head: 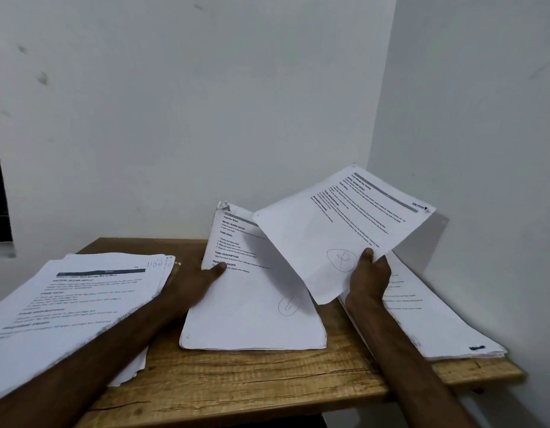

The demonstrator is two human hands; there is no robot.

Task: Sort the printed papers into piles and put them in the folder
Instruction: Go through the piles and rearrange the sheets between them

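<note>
1. Right hand (368, 273): from my remote station I see it closed in a pinch on the near edge of a single sheet (338, 230). The thumb lies on the printed face and the fingers are curled behind the paper.
2. The sheet is held up off the table (252, 381), tilted, with its far corner high toward the right wall. It hangs over the right part of the middle pile (252, 319) and the left part of the right pile (431, 319). A circled handwritten mark sits on it just left of the thumb.
3. Left hand (193, 282): it is at the left edge of the middle pile, with one digit laid flat across the top page over the printed lines. The other fingers are hidden by the hand, so I cannot tell whether they grip the pile from beneath or whether the hand only rests on it.
4. The middle pile lies at the table's centre. Its far end curves upward near the wall (205, 103), with a crumpled far-left corner. Its top page also carries a circled pen mark.
5. The left pile (73, 304) is the thickest, loosely fanned, overhanging the table's left and near edge. The left forearm crosses its near right corner.
6. The right pile lies along the table's right side, partly behind the right forearm.
</note>
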